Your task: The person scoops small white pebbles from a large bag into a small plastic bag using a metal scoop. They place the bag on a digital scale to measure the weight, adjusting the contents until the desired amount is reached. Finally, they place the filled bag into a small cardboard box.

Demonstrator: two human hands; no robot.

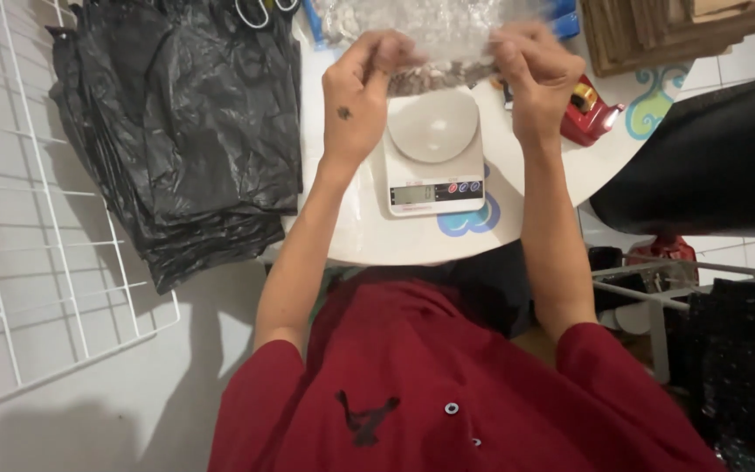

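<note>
both the left hand (pixel 362 92) and right hand (pixel 536 77) pinch a clear plastic bag (pixel 437 35) by its top, hanging it over the white scale (pixel 434 157) mid-table (pixel 360 232).

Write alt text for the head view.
Left hand and right hand hold a clear plastic bag of small brownish pieces above a white digital kitchen scale on a round white table, beside black plastic bags.

Left hand (pixel 362 92) and right hand (pixel 535 74) gripping a clear plastic bag (pixel 443 39) above a white kitchen scale (pixel 434 153).
</note>
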